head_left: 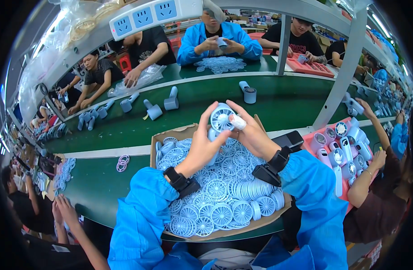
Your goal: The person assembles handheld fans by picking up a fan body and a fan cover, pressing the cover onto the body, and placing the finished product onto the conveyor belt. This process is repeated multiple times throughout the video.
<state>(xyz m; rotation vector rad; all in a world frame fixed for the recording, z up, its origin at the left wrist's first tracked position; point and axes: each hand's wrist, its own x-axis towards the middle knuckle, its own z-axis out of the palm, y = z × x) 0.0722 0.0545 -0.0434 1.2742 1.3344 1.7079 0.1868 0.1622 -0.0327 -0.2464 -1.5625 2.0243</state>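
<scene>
Both my hands hold a light-blue handheld fan (221, 116), its round spoked grille turned up toward me. My left hand (201, 143) wraps around its left side, with thumb and fingers closed on the rim and body. On the other side my right hand (253, 130) grips the head, a thumb with a white wrap (237, 121) pressing near the grille's edge. Below the hands is a cardboard box (181, 131) full of loose light-blue round grilles (216, 190), some stacked in a row. Part of the fan's handle is hidden behind my left hand.
Several fans (248, 92) lie on the green conveyor belt (206, 108) ahead. A pink tray (311, 139) of fans stands at right, beside a co-worker's arm. Pink rings (122, 163) lie on the left table. A metal post (346, 67) and power strip (154, 14) frame the bench; co-workers sit opposite.
</scene>
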